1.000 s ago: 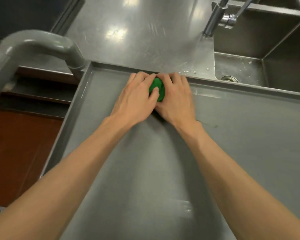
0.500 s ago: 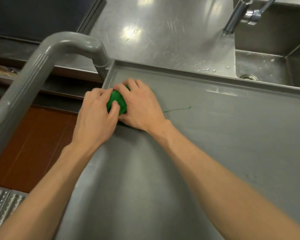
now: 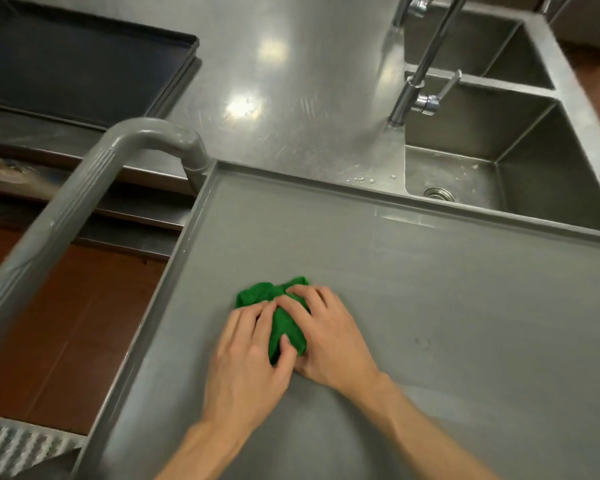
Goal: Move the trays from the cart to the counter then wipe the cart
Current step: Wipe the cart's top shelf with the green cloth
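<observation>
both hands: left hand [image 3: 246, 358] and right hand [image 3: 326, 337] pressed flat, fingers together, on green cloth [image 3: 284, 317] | cloth on cart [image 3: 430, 323] top, near left rim | dark trays [image 3: 77, 60] stacked on counter [image 3: 274, 98] | cart handle [image 3: 84, 199] left, sink [image 3: 492, 161] and faucet [image 3: 420, 84] past far edge

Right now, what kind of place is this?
Likely a commercial kitchen or dish area: a stainless steel counter with a deep double-basin steel sink, stacked dark sheet trays, and a grey plastic utility cart.

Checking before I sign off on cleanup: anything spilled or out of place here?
Only a few water droplets on the counter beside the sink. Both hands press a green cloth on the cart.
</observation>
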`<state>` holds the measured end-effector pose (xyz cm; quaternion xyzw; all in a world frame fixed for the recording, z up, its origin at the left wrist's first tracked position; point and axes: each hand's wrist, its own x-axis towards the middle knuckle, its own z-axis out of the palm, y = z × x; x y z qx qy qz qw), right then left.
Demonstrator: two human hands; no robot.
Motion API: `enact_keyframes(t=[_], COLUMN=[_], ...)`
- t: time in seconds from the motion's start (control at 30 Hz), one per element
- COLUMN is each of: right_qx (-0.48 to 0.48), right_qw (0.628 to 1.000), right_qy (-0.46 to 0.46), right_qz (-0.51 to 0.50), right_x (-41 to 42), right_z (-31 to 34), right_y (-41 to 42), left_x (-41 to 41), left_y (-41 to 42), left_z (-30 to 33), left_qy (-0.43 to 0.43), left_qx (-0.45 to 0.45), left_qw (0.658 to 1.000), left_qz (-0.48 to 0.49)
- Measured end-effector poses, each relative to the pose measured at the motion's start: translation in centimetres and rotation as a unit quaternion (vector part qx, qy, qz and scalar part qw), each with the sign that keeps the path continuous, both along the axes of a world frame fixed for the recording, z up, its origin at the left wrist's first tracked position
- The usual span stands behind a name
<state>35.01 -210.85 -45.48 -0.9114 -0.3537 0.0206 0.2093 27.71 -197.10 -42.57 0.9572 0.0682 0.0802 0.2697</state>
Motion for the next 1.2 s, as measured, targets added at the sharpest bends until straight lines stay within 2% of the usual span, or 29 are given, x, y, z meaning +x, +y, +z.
enact_keyframes(t=[0.2,0.4,0.53,0.63,0.73,0.87,1.0,1.1,1.2], right_qx=[0.014,-0.014,0.069,0.169,0.221,0.276,0.303,0.317,0.338], right_qw=[0.998,0.998,0.99,0.966,0.958,0.958,0.952,0.943,0.921], right_qy=[-0.029,-0.015,0.072,0.137,0.127,0.063,0.046,0.079,0.16], right_qz=[-0.054,-0.066,-0.1,-0.141,-0.128,-0.055,0.017,0.062,0.11], right_x=[-3.1,-3.3,-3.2,-3.7,-3.7,-5.3,-10.3,-16.1,-22.1], right_z=[-0.2,0.4,0.9,3.4,8.6,17.0,22.8,25.4,27.2], right_y=[-5.6,-6.5,-5.8,-4.8,-3.6,-0.5,4.7,9.3,13.8], left_x=[-1.2,-1.0,-0.7,-0.8,-1.7,-5.4,-10.9,-16.9,-23.7], left_y=[-4.0,-4.6,-5.6,-5.6,-4.6,-1.2,2.7,6.2,11.2], left_z=[-0.3,-1.7,-0.8,1.9,6.8,14.8,20.4,22.6,24.0], left_qy=[0.011,0.011,0.025,0.021,-0.036,-0.086,-0.16,-0.235,-0.281], left_qx=[-0.039,-0.066,-0.133,-0.214,-0.264,-0.39,-0.573,-0.601,-0.627], left_qw=[0.996,0.996,0.991,0.973,0.956,0.908,0.799,0.755,0.71], left_qz=[-0.082,-0.057,0.004,0.088,0.12,0.125,0.091,0.121,0.156])
